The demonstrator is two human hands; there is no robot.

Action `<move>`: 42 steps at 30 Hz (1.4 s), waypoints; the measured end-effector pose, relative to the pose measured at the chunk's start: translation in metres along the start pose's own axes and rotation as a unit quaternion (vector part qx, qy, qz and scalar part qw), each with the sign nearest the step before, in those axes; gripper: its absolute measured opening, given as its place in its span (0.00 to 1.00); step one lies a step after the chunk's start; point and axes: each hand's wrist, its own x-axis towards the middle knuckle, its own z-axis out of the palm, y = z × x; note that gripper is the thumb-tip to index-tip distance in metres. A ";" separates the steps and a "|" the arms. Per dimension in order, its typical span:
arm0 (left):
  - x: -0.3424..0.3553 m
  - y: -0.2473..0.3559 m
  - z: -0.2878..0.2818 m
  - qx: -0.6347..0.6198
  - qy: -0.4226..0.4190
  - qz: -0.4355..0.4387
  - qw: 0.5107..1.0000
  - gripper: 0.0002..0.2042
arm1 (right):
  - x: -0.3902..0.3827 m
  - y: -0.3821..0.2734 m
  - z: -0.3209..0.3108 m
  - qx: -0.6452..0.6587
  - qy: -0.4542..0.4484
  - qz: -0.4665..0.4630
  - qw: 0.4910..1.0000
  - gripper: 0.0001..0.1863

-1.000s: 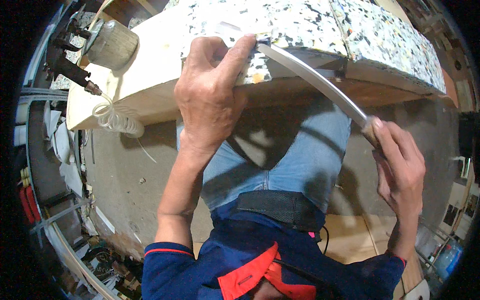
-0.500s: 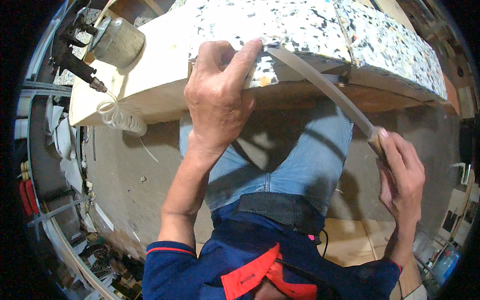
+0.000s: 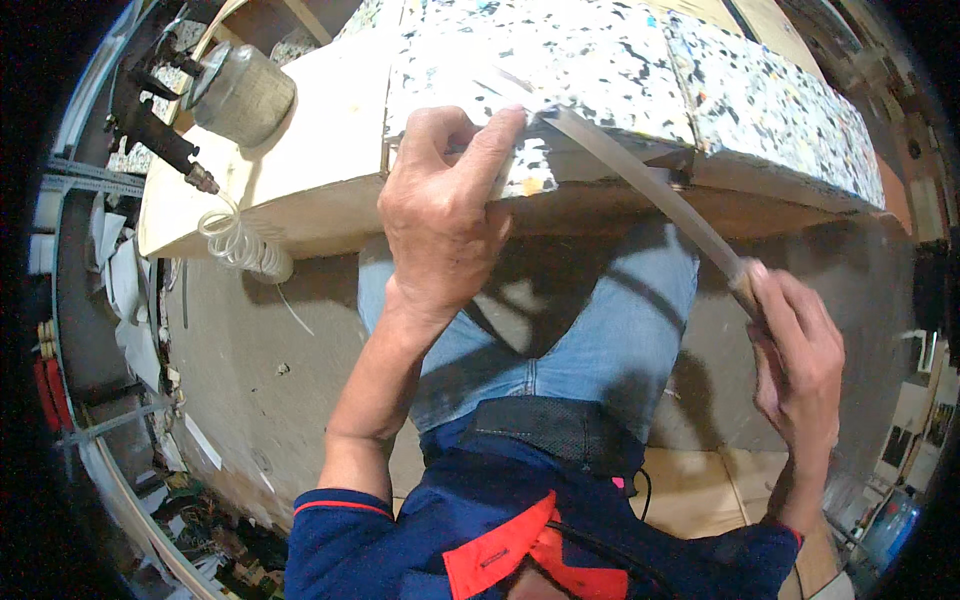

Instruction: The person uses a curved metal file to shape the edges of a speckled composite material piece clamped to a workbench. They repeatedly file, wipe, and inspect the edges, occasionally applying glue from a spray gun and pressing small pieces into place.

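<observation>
The left hand point(image 3: 440, 215) is clamped over the foam point(image 3: 600, 80) edge, fingers curled and thumb pressed on top. The knife point(image 3: 640, 185) handle is gripped in the closed right hand point(image 3: 795, 360), at four o'clock from the left. Since a second ago, the blade has been drawn slightly toward the body; the cut is judged to be advancing.

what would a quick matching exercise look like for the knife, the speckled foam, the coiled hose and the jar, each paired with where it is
Things:
1. long knife
2. speckled foam slab
3. coiled clear hose
4. glass jar

Places:
A. hanging off the bench's left front corner
B. standing on the bench top, far left
C. handle in the right hand, blade at the foam's edge
D. pressed at its front edge by the left hand

Pairs: 1-C, 2-D, 3-A, 4-B
</observation>
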 end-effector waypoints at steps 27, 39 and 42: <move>0.026 -0.027 -0.040 -0.023 -0.090 -0.034 0.995 0.24 | -0.027 0.044 -0.035 0.072 0.038 0.116 0.990 0.34; 0.063 -0.053 -0.046 -0.061 -0.081 -0.096 0.990 0.11 | 0.066 0.153 -0.015 -0.104 0.112 0.078 0.985 0.27; 0.081 -0.063 -0.051 -0.101 -0.020 -0.181 0.978 0.11 | 0.098 0.158 -0.011 -0.069 0.111 0.065 0.989 0.27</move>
